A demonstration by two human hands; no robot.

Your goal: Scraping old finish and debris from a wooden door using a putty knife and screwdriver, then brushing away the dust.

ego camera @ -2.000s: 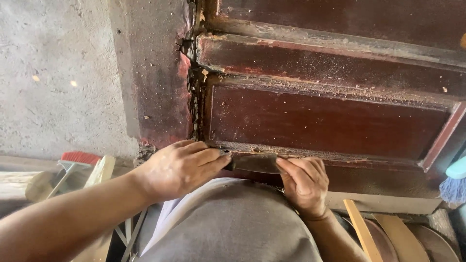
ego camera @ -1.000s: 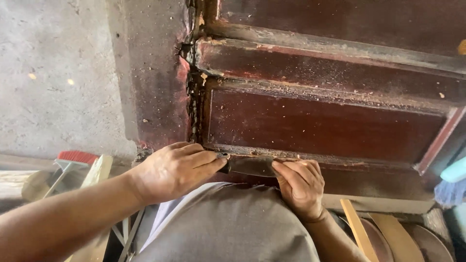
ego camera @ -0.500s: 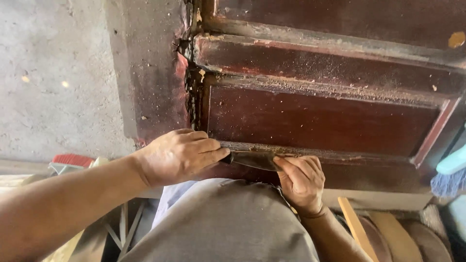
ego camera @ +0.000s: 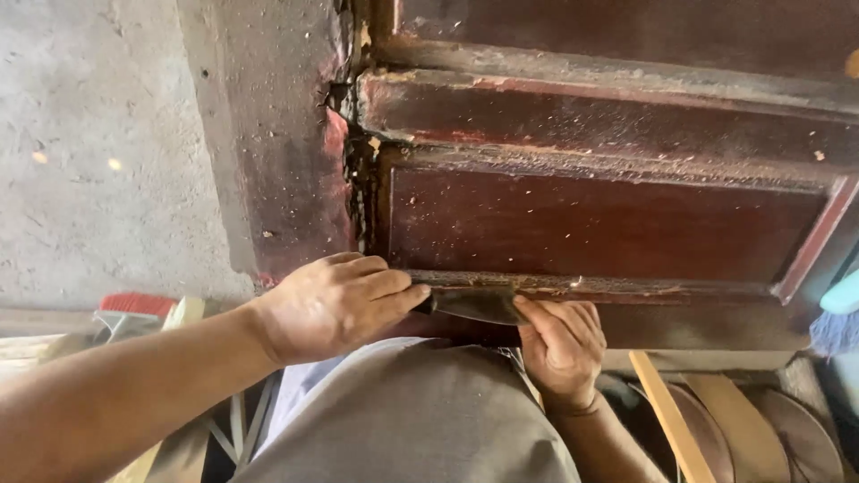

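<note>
A dark metal blade (ego camera: 472, 304) lies flat along the lower moulding of a dark red wooden door panel (ego camera: 591, 224). My left hand (ego camera: 335, 304) grips the blade's left end, its handle hidden under the fingers. My right hand (ego camera: 559, 344) pinches the blade's right end with the fingertips against the moulding. The door's ledges carry pale dust and flakes. My grey-clad torso (ego camera: 420, 420) hides the door's bottom below the blade.
A rough grey concrete wall (ego camera: 98, 152) and a stained door jamb (ego camera: 286, 134) stand to the left. A red-bristled brush (ego camera: 134, 306) and pale wooden pieces lie at lower left. Wooden strips (ego camera: 667, 416) and curved boards lie at lower right; a blue broom (ego camera: 837, 326) shows at the right edge.
Both hands and the blade stay on the lower moulding, shifting only slightly left and right along it. The camera view has wobbled a little.
</note>
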